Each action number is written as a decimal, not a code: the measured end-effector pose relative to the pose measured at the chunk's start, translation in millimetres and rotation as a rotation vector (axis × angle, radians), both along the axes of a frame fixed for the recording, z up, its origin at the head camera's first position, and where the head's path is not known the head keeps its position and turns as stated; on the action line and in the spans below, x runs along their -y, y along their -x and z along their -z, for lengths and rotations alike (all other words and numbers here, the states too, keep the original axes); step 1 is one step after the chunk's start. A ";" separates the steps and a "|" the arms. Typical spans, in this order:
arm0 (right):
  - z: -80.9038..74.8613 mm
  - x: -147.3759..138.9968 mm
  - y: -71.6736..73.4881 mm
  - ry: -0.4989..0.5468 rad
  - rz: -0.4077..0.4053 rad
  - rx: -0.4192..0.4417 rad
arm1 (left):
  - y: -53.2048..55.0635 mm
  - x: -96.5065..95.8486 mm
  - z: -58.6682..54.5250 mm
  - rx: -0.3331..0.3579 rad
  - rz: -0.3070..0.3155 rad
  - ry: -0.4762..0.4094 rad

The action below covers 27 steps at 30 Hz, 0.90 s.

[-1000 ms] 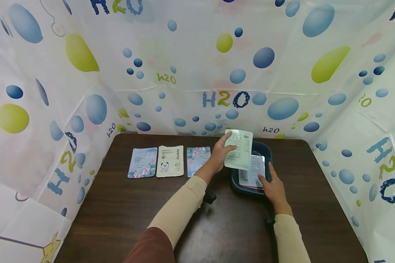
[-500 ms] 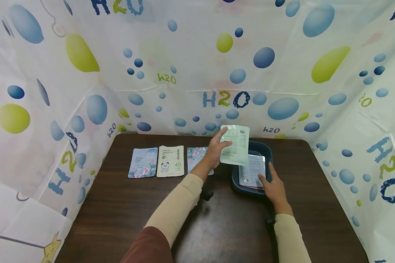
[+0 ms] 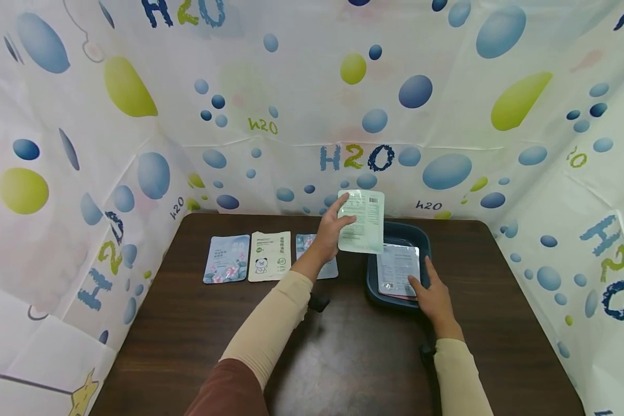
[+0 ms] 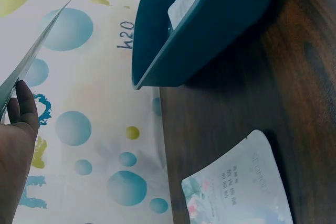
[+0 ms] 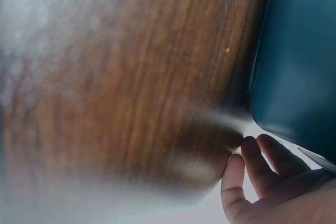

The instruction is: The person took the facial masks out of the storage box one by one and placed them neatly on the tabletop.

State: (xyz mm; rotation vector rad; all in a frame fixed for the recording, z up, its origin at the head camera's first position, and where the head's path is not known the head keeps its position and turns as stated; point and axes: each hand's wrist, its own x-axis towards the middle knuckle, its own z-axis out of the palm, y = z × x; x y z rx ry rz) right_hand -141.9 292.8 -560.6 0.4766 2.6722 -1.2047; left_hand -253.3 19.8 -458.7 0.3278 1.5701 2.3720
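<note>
Nearest, two cream sleeves (image 3: 455, 370) reach over the dark wooden tabletop (image 3: 364, 364). The person's right hand (image 3: 437, 303) grips the near right wall of the one dark blue tray (image 3: 408, 232), its thumb inside by the rim and its other fingers outside, a little apart from one another.

In the tray lies a silvery packet (image 3: 398, 266), back side up, with a pinkish edge (image 3: 401, 298) beneath it; that makes at least two packets there, though the full count is hidden. Left of the tray, three packets lie side by side: two blue floral packets (image 3: 227, 259), with one cream packet (image 3: 269, 257) between them. The left forearm partly covers the floral one nearer the tray.

Beyond, the left hand (image 3: 330, 231) pinches one pale green packet (image 3: 362, 222) by its left edge between thumb and fingers, raised and apart from both tray and tabletop, its small print facing the person.

The step in hand seems to be transferring this packet from tray to row. The next move probably calls for lowering it beside the row's right end and, to match the others, turning its front upward.

Farthest off hangs a white cloth (image 3: 291, 69) printed with bubbles.
</note>
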 end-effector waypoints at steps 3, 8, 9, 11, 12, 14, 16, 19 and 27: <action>1.0 -0.5 -0.4 -0.002 -0.005 0.010 | -0.7 2.7 -3.9 -0.008 -0.004 -0.003; 2.9 -1.0 -0.9 -0.005 -0.010 0.004 | -1.6 8.7 -10.1 -0.006 -0.015 0.011; 3.3 -1.1 -0.7 -0.005 -0.011 0.000 | -1.4 10.2 -10.8 -0.003 -0.015 0.011; 3.3 -1.1 -0.6 -0.007 -0.013 -0.009 | -1.0 13.1 -12.2 -0.005 -0.016 0.006; 3.3 -1.3 -0.5 -0.007 -0.013 -0.012 | -0.7 14.5 -12.7 -0.003 -0.018 -0.002; 3.3 -1.3 -0.2 -0.011 -0.013 -0.018 | -0.2 17.5 -14.1 -0.004 -0.020 -0.012; 3.5 -1.6 0.1 -0.013 -0.013 -0.019 | 0.3 20.5 -15.3 -0.003 -0.017 -0.025; 4.4 -1.3 0.0 -0.015 -0.013 -0.014 | 0.6 26.0 -15.0 0.008 -0.015 -0.046; 5.8 -2.1 0.7 -0.010 -0.013 -0.013 | 0.5 40.8 -16.2 -0.011 -0.033 -0.039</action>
